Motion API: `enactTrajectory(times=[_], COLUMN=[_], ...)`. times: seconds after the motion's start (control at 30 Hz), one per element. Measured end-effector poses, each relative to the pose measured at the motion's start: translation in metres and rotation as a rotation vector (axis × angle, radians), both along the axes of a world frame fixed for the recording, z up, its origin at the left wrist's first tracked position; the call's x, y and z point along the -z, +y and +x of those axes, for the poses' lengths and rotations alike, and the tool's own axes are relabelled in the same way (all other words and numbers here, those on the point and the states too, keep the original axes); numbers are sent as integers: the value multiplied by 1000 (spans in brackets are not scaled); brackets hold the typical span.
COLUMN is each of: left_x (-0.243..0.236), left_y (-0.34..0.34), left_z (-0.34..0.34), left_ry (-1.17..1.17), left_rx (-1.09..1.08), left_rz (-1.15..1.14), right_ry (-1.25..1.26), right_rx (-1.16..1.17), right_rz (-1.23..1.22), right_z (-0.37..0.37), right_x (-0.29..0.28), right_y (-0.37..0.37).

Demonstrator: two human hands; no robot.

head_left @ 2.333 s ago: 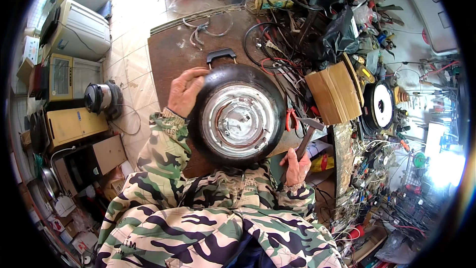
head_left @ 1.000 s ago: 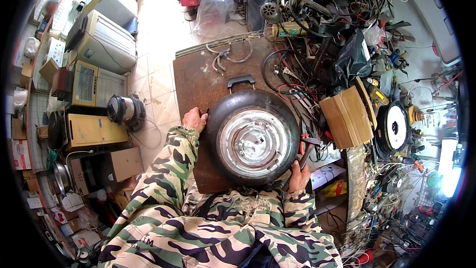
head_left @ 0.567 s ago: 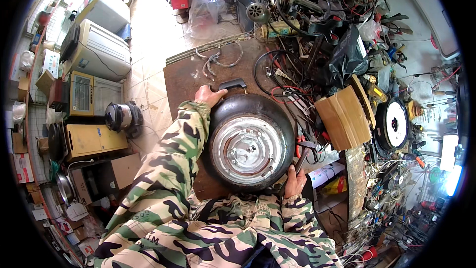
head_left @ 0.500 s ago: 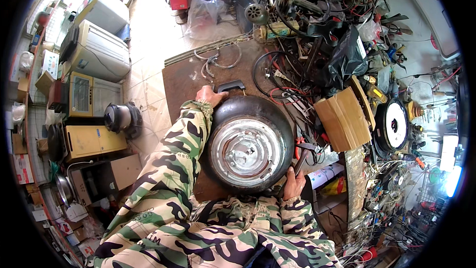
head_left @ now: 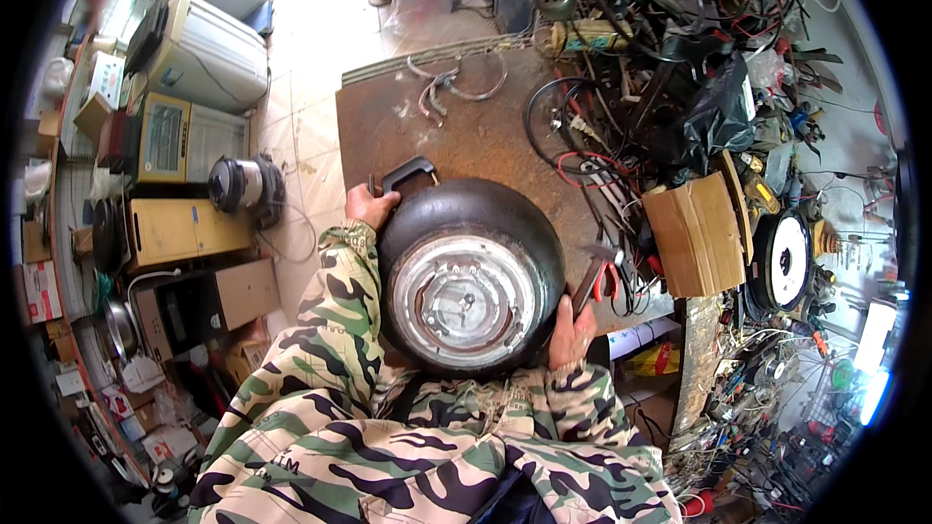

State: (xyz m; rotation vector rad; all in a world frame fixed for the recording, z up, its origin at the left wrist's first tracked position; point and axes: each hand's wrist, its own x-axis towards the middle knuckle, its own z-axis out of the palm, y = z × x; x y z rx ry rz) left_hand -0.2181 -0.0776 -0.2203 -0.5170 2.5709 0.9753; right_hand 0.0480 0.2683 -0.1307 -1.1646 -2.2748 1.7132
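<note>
An upturned black electric pan (head_left: 471, 209) rests against my front at the near edge of the workbench, its round silvery metal base (head_left: 466, 303) facing up. A black loop handle (head_left: 408, 173) stands out from its far left rim. My left hand (head_left: 371, 206) is closed at the left end of that handle; a short dark rod sticks up beside the fingers, and what it belongs to is hidden. At the pan's right side, my right hand (head_left: 573, 332) is closed around the shaft of a hammer (head_left: 588, 281), its head pointing away from me. The thumb lies close to the pan's wall.
Red-handled pliers (head_left: 608, 281) lie by the hammer head on the rusty workbench (head_left: 466, 136). Bent metal rings (head_left: 447, 82), cables and a cardboard box (head_left: 694, 238) surround the pan. Heaped parts and wires fill the right; appliances and a cooker (head_left: 245, 182) stand left.
The pan has tilted and shifted slightly left and nearer in the picture. My left hand has moved left and down with the handle; my right hand has risen slightly with the hammer. The view has shifted.
</note>
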Motion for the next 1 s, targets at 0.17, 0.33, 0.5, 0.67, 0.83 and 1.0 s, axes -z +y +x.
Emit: enactTrajectory(times=[0.17,0.33,0.5,0.67,0.83,1.0], left_x=[-5,-30,-65,-41,-28,-26], left_y=[-13,-24,19,43,37,38], left_z=[21,39,17,-23,-44,-44], left_ry=[113,325,326,435,443,485], left_rx=[-84,50,226,511,610,663], left_rz=[307,213,98,-164,-337,-365], right_ry=[94,99,-155,-123,-178,-243], right_rx=[-166,77,132,202,128,180], right_rz=[57,59,297,139,472,214], right_z=[-59,-1,110,158,145,151], right_x=[-33,-22,18,46,51,29], right_y=[7,10,0,-53,-78,-91])
